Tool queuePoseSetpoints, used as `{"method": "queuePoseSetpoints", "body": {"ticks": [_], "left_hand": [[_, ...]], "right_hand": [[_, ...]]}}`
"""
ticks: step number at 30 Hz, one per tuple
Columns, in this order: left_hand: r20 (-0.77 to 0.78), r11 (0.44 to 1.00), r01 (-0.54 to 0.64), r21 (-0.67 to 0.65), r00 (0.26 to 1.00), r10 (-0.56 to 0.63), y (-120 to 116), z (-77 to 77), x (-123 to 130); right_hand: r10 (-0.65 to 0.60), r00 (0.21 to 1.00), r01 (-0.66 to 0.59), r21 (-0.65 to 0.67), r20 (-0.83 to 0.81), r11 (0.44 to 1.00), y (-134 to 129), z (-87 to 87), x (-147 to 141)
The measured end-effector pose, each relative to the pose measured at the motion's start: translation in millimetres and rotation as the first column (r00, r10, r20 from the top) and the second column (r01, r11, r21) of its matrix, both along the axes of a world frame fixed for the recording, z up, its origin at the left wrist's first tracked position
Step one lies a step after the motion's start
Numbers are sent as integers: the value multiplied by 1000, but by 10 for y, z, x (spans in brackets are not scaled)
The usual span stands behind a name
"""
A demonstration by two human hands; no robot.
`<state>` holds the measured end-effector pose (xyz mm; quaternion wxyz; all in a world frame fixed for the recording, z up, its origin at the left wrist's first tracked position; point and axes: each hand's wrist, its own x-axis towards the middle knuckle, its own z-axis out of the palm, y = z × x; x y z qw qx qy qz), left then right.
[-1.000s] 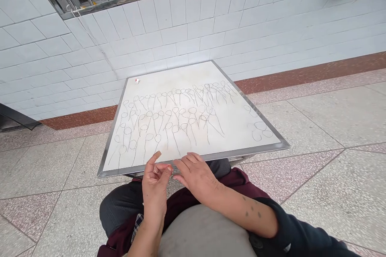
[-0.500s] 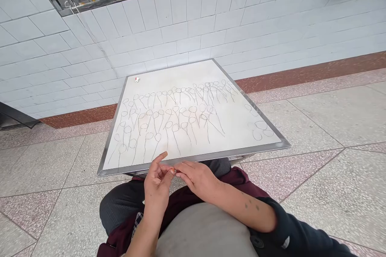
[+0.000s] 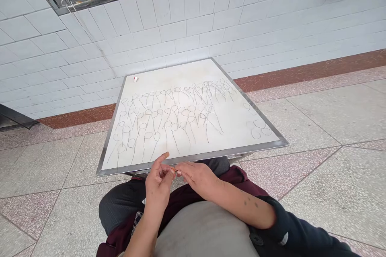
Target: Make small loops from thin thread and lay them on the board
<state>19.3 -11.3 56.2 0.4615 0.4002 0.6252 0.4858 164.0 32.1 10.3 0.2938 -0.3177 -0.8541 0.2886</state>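
Over the near edge of the table, my left hand (image 3: 158, 182) pinches a thin wire loop (image 3: 161, 172) between thumb and fingers, with one finger lifted away. Fingertips of my right hand (image 3: 194, 174) meet the left ones and are closed on the same wire; the exact contact is hidden by the fingers. In front of both hands, thin wires with a round loop and a long tail, such as this one (image 3: 175, 127), lie in rows on the white tabletop (image 3: 229, 124).
Several closed wire rings (image 3: 256, 132) lie at the table's right side. A small red-and-white object (image 3: 136, 79) sits in the far left corner. A grey metal rim (image 3: 193, 158) borders the table, which stands by a white tiled wall (image 3: 169, 28) below a barred window.
Both hands stay together in nearly the same spot, with small finger movements. The wire loop shows more clearly beside the left fingers now. The view has shifted slightly.
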Motion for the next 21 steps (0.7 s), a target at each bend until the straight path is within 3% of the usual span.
{"method": "queuePoseSetpoints", "body": {"ticks": [5,11,21], "left_hand": [[3,998,56,-32,998,-56,-8,-41,-63],[-27,999,22,-36,999,-23,-34,-51,-40],[22,1000,15,-14,1000,-14,-57,-112,9]], "right_hand": [[45,999,-45,-11,15,999,-2,-26,21],[-27,998,26,18,54,1000,1,-98,16],[-50,999,50,53,5,997,-44,-43,12]]}}
